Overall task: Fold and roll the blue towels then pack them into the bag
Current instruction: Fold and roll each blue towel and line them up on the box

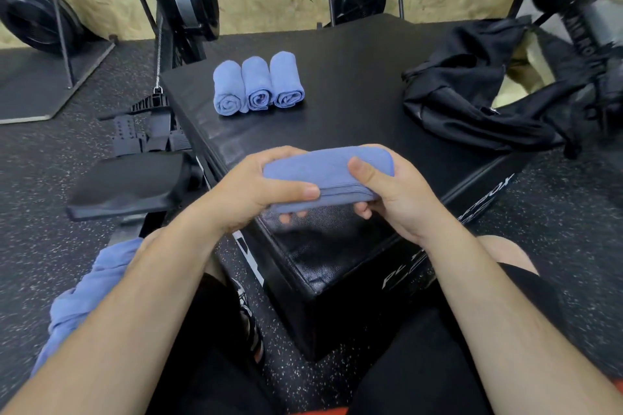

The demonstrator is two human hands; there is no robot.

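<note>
Already three rolled towels (258, 84) are being kept by the box's (354, 111) far edge; a fourth towel (323, 175) is being gripped by left hand (256, 189) and right hand (394, 202); the bag (472, 91) is seemingly not being filled yet.

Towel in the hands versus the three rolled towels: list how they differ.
The held towel is gripped by the left hand and right hand above the box; the three rolled towels lie on it, untouched. The held towel lies crosswise; the rolled towels point away, showing spiral ends. All are blue.

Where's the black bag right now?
Head view: the black bag lies crumpled at the far right of the black box, right of the three rolled towels.
</note>
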